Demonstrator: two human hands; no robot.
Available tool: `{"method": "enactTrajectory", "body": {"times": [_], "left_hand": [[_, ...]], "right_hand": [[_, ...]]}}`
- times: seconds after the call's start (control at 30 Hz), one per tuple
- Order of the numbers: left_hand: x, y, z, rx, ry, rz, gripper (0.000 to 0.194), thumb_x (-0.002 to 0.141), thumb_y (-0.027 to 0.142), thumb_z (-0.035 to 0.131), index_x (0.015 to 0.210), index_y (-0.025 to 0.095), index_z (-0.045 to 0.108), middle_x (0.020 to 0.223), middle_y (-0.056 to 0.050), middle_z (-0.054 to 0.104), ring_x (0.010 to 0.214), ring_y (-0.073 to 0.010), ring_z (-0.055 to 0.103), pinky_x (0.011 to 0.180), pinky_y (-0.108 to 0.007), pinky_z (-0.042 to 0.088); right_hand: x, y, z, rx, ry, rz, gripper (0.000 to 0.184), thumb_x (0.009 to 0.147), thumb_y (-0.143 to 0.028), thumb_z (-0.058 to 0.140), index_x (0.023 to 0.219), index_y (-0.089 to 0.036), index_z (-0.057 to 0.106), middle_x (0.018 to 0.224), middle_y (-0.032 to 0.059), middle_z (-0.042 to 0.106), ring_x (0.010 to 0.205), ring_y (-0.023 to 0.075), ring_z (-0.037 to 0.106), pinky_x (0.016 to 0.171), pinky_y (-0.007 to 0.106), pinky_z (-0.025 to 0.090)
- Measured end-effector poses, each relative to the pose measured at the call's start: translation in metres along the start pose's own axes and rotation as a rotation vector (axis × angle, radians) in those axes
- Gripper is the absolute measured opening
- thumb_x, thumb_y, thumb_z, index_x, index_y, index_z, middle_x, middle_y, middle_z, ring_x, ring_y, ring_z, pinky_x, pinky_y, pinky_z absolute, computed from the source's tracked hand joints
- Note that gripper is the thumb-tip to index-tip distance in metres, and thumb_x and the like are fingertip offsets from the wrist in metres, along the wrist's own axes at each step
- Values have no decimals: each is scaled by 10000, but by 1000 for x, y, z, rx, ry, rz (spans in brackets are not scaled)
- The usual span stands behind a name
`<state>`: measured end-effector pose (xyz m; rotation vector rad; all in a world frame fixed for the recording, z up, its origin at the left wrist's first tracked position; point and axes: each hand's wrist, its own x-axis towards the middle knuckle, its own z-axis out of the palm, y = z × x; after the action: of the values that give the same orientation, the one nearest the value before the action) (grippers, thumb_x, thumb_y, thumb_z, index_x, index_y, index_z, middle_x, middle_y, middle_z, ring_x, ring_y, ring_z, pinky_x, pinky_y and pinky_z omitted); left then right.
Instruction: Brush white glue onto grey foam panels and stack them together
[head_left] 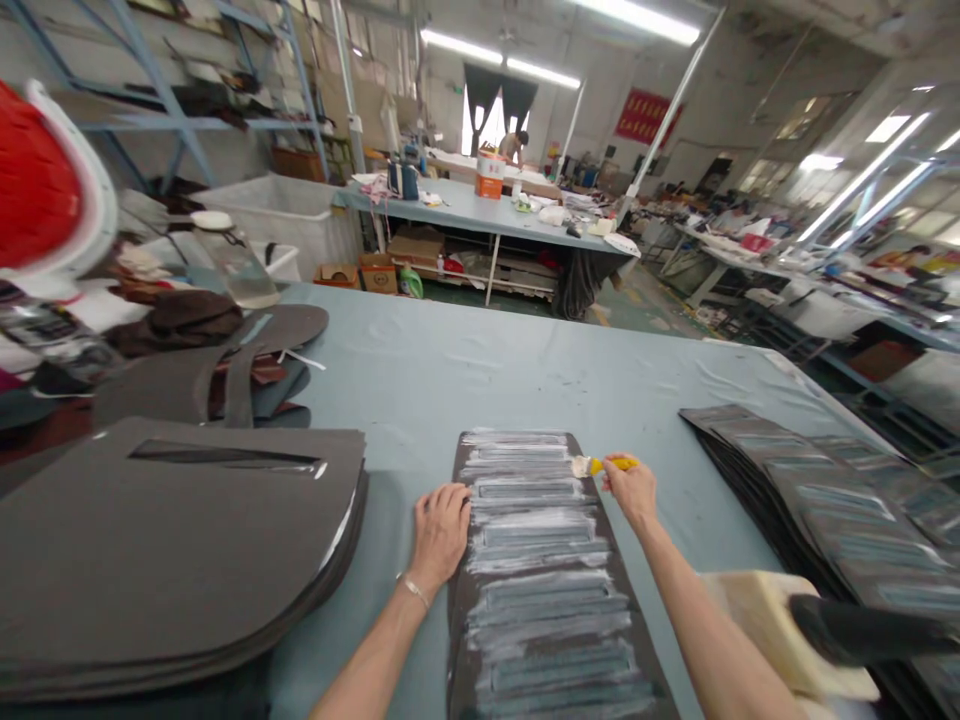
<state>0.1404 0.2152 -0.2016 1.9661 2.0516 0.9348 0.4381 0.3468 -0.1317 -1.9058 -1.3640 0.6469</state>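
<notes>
In the head view a long dark panel (465,600) with rounded corners lies on the blue-green table. Several slots cross it, and streaks of white, glue-like coating run over them. Near its far right edge, my right hand (631,492) grips the yellow handle of a brush (598,466). The pale bristles touch the panel by its topmost slot. My left hand (442,530) rests at the panel's left edge, fingers together and lying flat, fingertips on the border. A bracelet circles that wrist.
A pile of dark curved pieces (187,540) lies left. More slotted panels (817,490) are stacked right. A blurred cream container with a black handle (787,620) stands near my right forearm. Behind the left pile is a clear jar (236,265). A person (514,148) works far back.
</notes>
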Motion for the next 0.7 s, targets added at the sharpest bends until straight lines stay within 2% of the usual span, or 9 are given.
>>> {"method": "enactTrajectory", "body": {"times": [0.1,0.23,0.33,0.47,0.53,0.6,0.7], "left_hand": [[4,-6,-1,-91,-21,-40,247,916,261,362,1066,279,558,1137,-24,602,1115,-188,490,984,-408,293],[4,-12,-12,-236,-17,-116,261,918,251,335,1081,243,539,1117,-34,593,1091,-162,510,946,-354,354],[-10,-3,-21,-170,8,-93,244,916,256,345,1028,236,561,1074,-36,598,1067,-165,516,945,-353,351],[-34,17,-23,-40,-41,15,231,909,245,375,1022,244,576,1062,-37,612,1050,-181,518,958,-379,323],[-40,21,-20,-4,-42,25,252,910,227,365,1057,246,568,1089,-47,609,1066,-191,513,954,-391,318],[-43,20,-17,8,-42,27,271,910,216,356,1086,252,558,1110,-51,604,1084,-196,506,951,-396,317],[-42,18,-15,9,-39,23,268,907,216,364,1085,258,560,1111,-54,604,1085,-202,502,949,-403,321]], "right_hand": [[-10,-7,6,109,-60,-15,359,635,-411,573,876,-164,669,513,-16,595,469,145,546,490,241,401],[-48,-22,35,291,-143,-60,335,632,-447,624,787,-152,659,481,-40,510,445,108,444,453,223,344],[-89,-40,62,379,-277,-108,320,665,-452,601,774,-156,649,495,-38,498,460,103,428,447,213,324],[-128,-58,91,442,-423,-157,271,685,-395,565,828,-177,640,535,-41,536,478,108,460,470,209,353],[-129,-57,95,409,-427,-169,252,676,-366,553,825,-183,641,547,-43,547,485,110,475,490,211,369],[-119,-49,88,351,-386,-150,254,665,-348,537,826,-182,644,554,-41,552,483,115,475,494,216,369],[-102,-40,70,209,-221,-164,251,667,-344,512,805,-184,646,575,-28,566,501,124,468,515,225,361]]}}
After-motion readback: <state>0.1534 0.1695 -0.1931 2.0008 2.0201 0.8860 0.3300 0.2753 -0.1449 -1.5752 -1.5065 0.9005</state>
